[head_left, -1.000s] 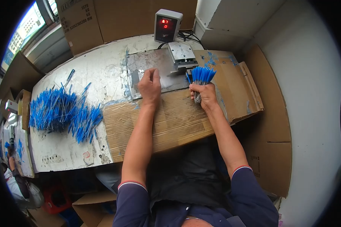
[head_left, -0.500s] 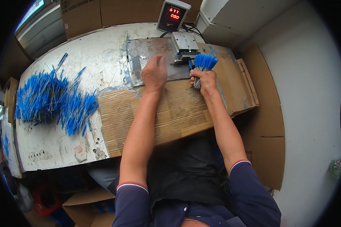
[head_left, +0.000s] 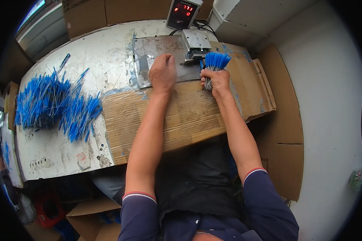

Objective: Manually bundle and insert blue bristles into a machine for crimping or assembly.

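My right hand (head_left: 218, 80) is wrapped round an upright bundle of thin wire brushes (head_left: 216, 61). Their blue ends fan out above the fist, and the grey wire stems show below it. Just behind the bundle is a metal fixture (head_left: 197, 43) with a dark front part. To its left, my left hand (head_left: 163, 74) is held curled over a worn metal plate (head_left: 142, 52). Its fingers are bent inward and slightly blurred; whatever they may hold is hidden. A large heap of the same blue-ended brushes (head_left: 42, 100) lies at the left of the white table (head_left: 104, 52).
Behind the fixture stands a small display with red digits (head_left: 184, 14), cables beside it. Flattened cardboard (head_left: 165, 116) covers the table's front edge. Tall cardboard (head_left: 283, 120) and a white wall (head_left: 330, 100) bound the right side. A pen (head_left: 65, 60) lies behind the heap.
The display's red digits have changed. Both hands keep nearly the same places, the right still gripping the bundle; the whole view has shifted slightly.
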{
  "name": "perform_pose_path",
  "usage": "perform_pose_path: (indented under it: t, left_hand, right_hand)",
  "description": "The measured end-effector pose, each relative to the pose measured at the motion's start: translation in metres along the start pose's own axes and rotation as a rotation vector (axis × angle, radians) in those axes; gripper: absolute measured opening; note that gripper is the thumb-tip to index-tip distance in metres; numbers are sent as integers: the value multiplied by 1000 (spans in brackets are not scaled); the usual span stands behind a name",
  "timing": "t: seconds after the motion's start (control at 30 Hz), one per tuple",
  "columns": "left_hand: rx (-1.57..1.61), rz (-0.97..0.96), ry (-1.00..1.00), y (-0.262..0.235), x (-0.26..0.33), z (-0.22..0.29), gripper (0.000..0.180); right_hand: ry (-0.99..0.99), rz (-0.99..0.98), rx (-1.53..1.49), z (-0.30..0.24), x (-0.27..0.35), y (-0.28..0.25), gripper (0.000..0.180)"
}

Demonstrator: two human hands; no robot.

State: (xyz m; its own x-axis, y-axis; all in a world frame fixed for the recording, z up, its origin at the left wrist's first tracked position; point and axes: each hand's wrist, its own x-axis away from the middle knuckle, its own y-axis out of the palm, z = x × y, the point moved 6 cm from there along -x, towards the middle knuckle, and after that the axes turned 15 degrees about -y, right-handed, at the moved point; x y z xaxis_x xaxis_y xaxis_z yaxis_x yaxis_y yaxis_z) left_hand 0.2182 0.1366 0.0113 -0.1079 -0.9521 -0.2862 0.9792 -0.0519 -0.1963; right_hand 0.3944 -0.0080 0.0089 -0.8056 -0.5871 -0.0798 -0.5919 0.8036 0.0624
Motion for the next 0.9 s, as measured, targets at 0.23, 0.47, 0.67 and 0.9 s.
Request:
perform_pose_path:
  t: [0.23,0.47,0.67,0.9]
  left_hand:
    - [-143,40,157,-4,6,23,10]
    - [-208,-99,298,11,20,34,14]
    - [-332,-229,347,30,25,30,13]
    - [-492,-198,481,48,31,39,9]
  right_hand:
    - [-26,25,-15,-1,0,0,9]
    - [13,6,-135,2,2,-6,13]
    - [-51,11,-290,2,10,-11,13]
    - [-30,-8,-269,0,10,-19,12]
